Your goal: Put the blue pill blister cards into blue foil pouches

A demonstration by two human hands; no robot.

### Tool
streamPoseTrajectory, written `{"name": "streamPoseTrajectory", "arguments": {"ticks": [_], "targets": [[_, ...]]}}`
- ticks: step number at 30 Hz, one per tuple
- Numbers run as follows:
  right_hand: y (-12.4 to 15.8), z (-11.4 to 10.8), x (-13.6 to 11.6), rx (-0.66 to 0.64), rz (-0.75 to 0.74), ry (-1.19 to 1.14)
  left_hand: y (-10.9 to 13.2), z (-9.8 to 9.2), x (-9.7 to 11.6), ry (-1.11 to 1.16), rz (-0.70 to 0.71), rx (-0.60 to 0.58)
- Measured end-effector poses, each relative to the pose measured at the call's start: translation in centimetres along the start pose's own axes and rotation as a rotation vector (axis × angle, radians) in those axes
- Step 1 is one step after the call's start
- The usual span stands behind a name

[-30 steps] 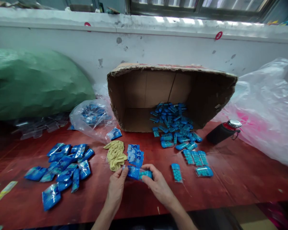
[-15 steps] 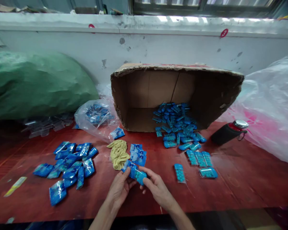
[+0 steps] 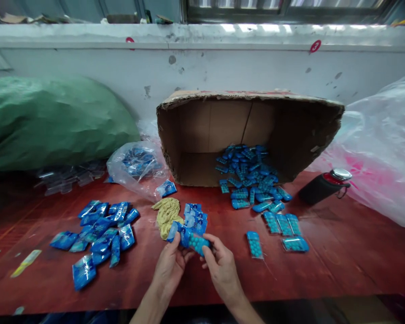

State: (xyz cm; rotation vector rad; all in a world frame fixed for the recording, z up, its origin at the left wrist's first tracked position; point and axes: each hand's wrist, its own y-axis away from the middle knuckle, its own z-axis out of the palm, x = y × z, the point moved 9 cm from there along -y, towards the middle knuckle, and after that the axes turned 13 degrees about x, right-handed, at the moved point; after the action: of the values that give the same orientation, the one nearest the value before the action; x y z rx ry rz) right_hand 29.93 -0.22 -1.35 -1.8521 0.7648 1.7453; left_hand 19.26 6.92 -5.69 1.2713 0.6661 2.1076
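Note:
Near the front middle of the table, my left hand point(image 3: 171, 264) pinches a blue printed packet point(image 3: 180, 233) between thumb and fingers. My right hand point(image 3: 221, 264) grips the right end of a clear-windowed pack of blue balls point(image 3: 198, 244), which meets the packet's right side; whether it sits partly inside cannot be told. Just behind the hands lie flat blue printed packets point(image 3: 195, 218) and a crumpled yellow-green cloth point(image 3: 168, 215). One more ball pack point(image 3: 254, 245) rests alone to the right. Filled blue packets point(image 3: 103, 229) form a loose pile on the left.
An open cardboard box point(image 3: 195, 168) on its side spills many ball packs point(image 3: 248, 168). A dark bottle point(image 3: 324, 186) leans right of it. Behind stand a green sack point(image 3: 57, 121) and a clear bag of packets point(image 3: 138, 164). A yellow cutter point(image 3: 26, 263) lies far left.
The ball pack and the blue packet are stretched further apart to left and right, showing more of both. My right hand has shifted slightly right. The whole view has moved a little.

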Motion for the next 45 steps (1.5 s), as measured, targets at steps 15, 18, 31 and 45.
{"name": "streamPoseTrajectory", "arguments": {"ticks": [15,18,31,45], "targets": [[0.4,0.2,-0.1,-0.038,-0.028,-0.032,1.2,1.1,-0.5,-0.040,0.029,-0.106],[0.7,0.3,-2.0,-0.074,-0.181,0.016,1.5,1.2,-0.3,-0.036,-0.014,-0.138],[-0.7,-0.3,-1.2,-0.115,-0.138,-0.010,2.4,2.5,-4.1,0.043,-0.230,-0.259],[0.5,-0.6,-2.3,-0.010,-0.250,0.094,1.1,0.9,-1.5,-0.018,-0.035,-0.136]]}}
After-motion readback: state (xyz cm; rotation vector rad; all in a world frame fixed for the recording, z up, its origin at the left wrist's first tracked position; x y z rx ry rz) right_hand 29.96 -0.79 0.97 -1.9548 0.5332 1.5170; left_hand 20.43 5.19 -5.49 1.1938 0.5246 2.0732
